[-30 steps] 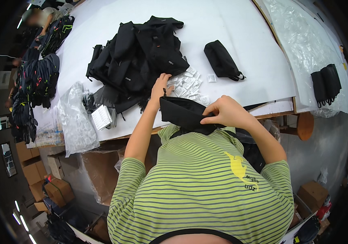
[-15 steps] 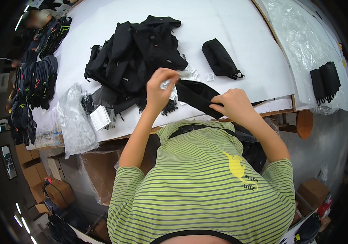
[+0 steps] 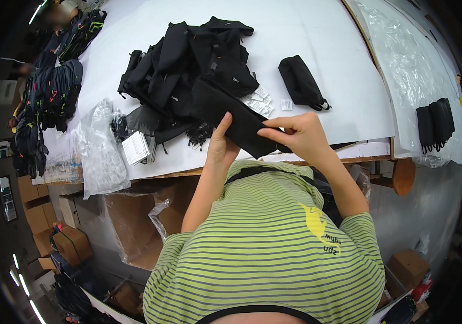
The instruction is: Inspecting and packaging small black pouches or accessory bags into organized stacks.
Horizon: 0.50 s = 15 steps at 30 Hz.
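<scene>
A flat black fabric pouch (image 3: 241, 125) is held slanting above the table's near edge. My left hand (image 3: 223, 144) supports its lower left side, thumb up against the cloth and the other fingers partly hidden behind it. At the pouch's right edge, my right hand (image 3: 299, 135) pinches the fabric between thumb and fingers. Just past the pouch lies a heap of black bags (image 3: 174, 67), partly covered by it. Small white labels (image 3: 259, 101) are scattered to the right of the heap. Farther right rests a filled-out black pouch (image 3: 302, 82) with a cord loop at one end.
Left of my hands are a pile of small black cord pieces (image 3: 199, 135), a stack of white cards (image 3: 135, 148) and a clear plastic bag (image 3: 101, 146). Black pouches (image 3: 435, 125) lie at far right. Backpacks (image 3: 52, 102) hang over the left edge; a stool (image 3: 404, 177) stands below.
My left hand has come down from beside the labels, where it held something whitish, onto the pouch. The pouch's far end has swung up and left. My right hand still pinches its edge.
</scene>
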### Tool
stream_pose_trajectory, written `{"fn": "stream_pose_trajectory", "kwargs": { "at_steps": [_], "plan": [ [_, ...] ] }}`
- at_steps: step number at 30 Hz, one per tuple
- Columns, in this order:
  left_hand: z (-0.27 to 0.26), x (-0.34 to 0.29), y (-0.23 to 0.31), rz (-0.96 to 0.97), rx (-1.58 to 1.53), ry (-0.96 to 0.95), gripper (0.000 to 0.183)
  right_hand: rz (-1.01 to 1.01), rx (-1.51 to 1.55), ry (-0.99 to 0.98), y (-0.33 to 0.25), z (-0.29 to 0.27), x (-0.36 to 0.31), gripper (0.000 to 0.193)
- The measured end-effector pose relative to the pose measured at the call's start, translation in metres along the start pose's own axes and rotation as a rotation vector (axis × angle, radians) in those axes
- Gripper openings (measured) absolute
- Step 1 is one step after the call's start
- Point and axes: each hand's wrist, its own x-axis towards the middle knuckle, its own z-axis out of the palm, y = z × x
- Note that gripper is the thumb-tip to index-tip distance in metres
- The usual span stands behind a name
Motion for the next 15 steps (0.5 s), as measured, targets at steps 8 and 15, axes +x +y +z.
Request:
{"fn": "stream_pose_trajectory", "kwargs": {
  "at_steps": [8,15],
  "plan": [
    [0.018,-0.003,0.021,0.011,-0.054,0.064,0.034,0.395,0.439,0.133,0.0,0.008,-0.013,0.029],
    [0.042,-0.02,0.021,0.051,0.331,-0.058,0.041,0.251,0.75,0.047,0.009,0.008,0.003,0.035]
  ]
}}
